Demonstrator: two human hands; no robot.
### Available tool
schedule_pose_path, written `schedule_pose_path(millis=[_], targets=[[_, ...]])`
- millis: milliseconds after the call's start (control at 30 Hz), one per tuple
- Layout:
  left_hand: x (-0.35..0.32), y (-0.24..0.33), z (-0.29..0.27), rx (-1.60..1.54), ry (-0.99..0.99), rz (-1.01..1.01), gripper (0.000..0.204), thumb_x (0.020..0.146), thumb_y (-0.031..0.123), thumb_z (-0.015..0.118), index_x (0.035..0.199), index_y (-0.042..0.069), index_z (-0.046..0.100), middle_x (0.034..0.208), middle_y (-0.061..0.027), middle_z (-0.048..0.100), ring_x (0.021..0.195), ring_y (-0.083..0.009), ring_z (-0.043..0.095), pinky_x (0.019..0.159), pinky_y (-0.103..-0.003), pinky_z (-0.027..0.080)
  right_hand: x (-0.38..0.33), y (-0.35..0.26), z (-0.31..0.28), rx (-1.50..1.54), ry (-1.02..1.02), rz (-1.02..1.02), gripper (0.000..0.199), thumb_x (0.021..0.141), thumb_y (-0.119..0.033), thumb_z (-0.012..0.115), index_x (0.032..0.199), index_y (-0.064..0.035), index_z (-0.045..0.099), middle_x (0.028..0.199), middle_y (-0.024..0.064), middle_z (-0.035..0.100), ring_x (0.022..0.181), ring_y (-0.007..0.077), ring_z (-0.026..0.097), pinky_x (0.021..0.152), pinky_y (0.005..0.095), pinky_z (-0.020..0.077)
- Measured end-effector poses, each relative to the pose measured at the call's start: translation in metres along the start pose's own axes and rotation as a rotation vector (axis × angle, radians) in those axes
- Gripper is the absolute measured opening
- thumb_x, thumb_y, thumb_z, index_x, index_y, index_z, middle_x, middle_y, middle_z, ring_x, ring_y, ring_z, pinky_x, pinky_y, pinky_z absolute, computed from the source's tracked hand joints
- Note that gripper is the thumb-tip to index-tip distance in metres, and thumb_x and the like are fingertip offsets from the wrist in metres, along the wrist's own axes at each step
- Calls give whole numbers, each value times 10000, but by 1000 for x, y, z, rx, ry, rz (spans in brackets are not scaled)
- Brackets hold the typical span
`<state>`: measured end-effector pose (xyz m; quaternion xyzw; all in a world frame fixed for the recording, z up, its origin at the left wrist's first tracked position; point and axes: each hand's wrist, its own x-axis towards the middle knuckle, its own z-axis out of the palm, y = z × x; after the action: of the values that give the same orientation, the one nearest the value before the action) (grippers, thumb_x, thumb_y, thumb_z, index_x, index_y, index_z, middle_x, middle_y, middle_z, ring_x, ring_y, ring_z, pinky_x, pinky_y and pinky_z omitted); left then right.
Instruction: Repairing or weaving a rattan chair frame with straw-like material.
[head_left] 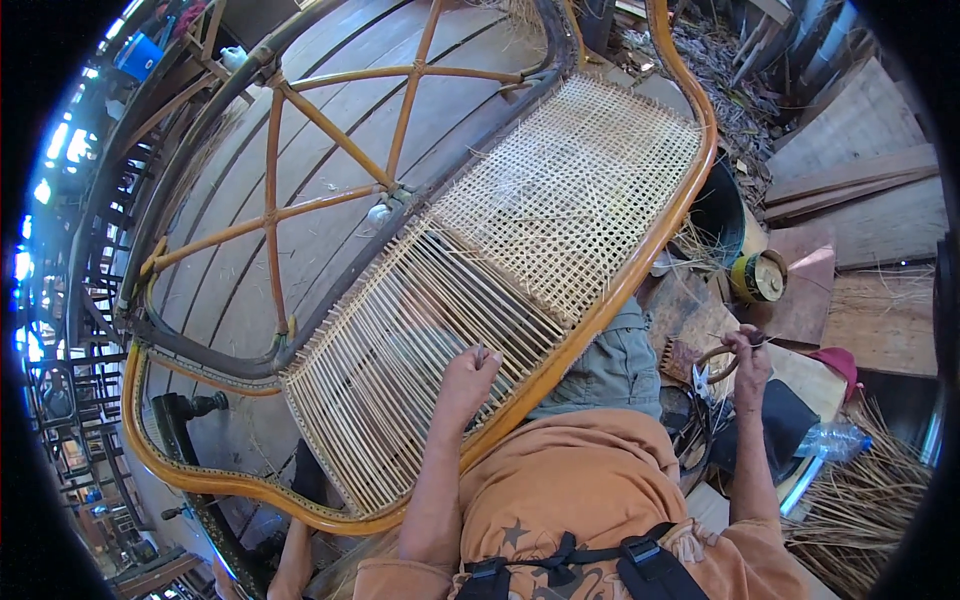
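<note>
Across my lap lies a curved rattan frame (640, 262) with a seat of cane. Its far part carries a close open-hole cane weave (590, 170), while the near part has only parallel cane strands (375, 375). My left hand (468, 385) is closed over those strands near the frame's front edge, thumb and finger pinched; whatever is between them is too small to name. Off to the right, my right hand (748, 368) is closed round a curved brown loop (712, 356). Silver cutter blades (702, 382) show just below it; I cannot tell whether they join the loop.
A yellow-and-black can (758, 277) and a dark bucket (722, 205) stand at the right. Nearer are a plastic bottle (832, 441) and a heap of loose cane strips (870, 510). Wooden boards (850, 200) lean beyond. At lower left another person's arm (292, 560) shows.
</note>
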<state>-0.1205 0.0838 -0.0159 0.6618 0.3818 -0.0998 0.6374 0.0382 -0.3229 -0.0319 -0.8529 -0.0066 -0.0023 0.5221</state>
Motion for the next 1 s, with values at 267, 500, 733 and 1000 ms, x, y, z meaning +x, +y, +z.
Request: schedule_pose_path(millis=[267,500,733,1000], targets=[[0,-3,8,324,7,48,340,861,302,549,722,-8,520,560,-101,488,515,-193,482,551,-360,420,-30,-17,4,669,-272,964,209,921,-245,485,891,-46,539,643,45,574,510,176,562,464,287,482],[7,2,3,383,-124,41,342,859,315,554,748,-9,545,594,-77,504,560,-166,478,564,-337,416,-123,-86,20,1048,-468,1096,374,807,-133,613,1146,-47,477,913,127,605,806,262,616,701,356,533],[47,25,-26,158,-176,-64,261,891,279,552,798,35,549,611,23,471,503,-68,421,484,-244,390,-80,-134,55,682,-508,734,465,722,-90,662,1138,3,476,918,149,617,828,282,620,749,373,511],[123,22,-60,-39,160,-18,325,878,312,552,731,25,511,572,-7,455,520,-97,419,501,-311,380,58,-199,190,741,-375,-28,406,731,-67,638,1104,-16,485,927,115,577,828,239,586,748,368,493]])
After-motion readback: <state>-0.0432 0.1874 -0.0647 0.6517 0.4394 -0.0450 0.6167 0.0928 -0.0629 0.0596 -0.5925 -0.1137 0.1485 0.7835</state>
